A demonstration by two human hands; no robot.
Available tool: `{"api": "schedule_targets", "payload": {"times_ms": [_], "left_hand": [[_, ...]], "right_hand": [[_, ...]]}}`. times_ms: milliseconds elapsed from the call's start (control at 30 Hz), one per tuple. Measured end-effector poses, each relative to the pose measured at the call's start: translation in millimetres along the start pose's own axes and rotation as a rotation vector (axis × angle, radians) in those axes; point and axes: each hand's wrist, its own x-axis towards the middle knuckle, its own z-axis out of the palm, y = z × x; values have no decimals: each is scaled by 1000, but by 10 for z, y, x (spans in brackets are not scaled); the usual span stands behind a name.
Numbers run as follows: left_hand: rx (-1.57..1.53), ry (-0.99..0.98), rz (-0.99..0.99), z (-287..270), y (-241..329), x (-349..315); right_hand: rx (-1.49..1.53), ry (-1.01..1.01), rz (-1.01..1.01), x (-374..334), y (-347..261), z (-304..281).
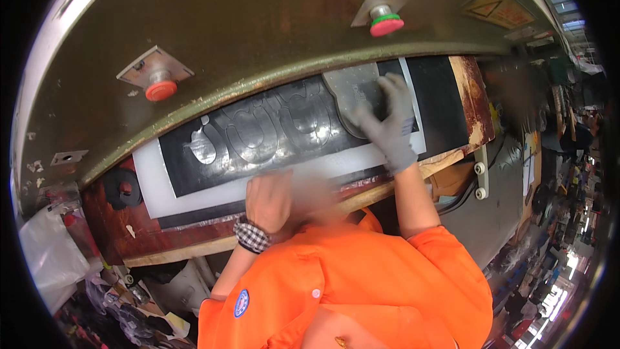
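On the black sheet [177, 171], a grey plate [349, 90] lies under the right hand [392, 126].

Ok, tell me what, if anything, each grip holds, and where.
The grey-gloved right grip spreads over the right side of the flat, rounded grey plate; whether it holds it cannot be told. The bare, curled left grip shows nothing, its inside hidden.

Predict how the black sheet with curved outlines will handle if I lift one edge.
The black sheet looks thin and broad, so it would probably flop rather than stay rigid. Its glossy glare suggests a smooth, possibly slippery surface. If the curved outlines are cut through, pieces might sag or drop out.
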Motion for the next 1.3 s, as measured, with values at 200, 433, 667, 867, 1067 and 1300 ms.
{"api": "schedule_targets", "payload": {"times_ms": [200,433,667,867,1067,1300], "left_hand": [[27,-32,41,42,-279,172],[91,73,11,46,-598,490],[70,95,-42,26,-398,355],[72,-32,-136,32,-105,-12],[-1,-56,-55,-263,-24,-394],[640,155,-736,-930,-793,-528]], "right_hand": [[30,147,-75,1084,-110,93],[166,126,17,725,-48,194],[151,-324,-54,-654,-270,182],[125,-377,-13,-899,-306,-63],[-123,-120,174,-389,-266,-190],[-327,-242,277,-916,-303,-131]]}}
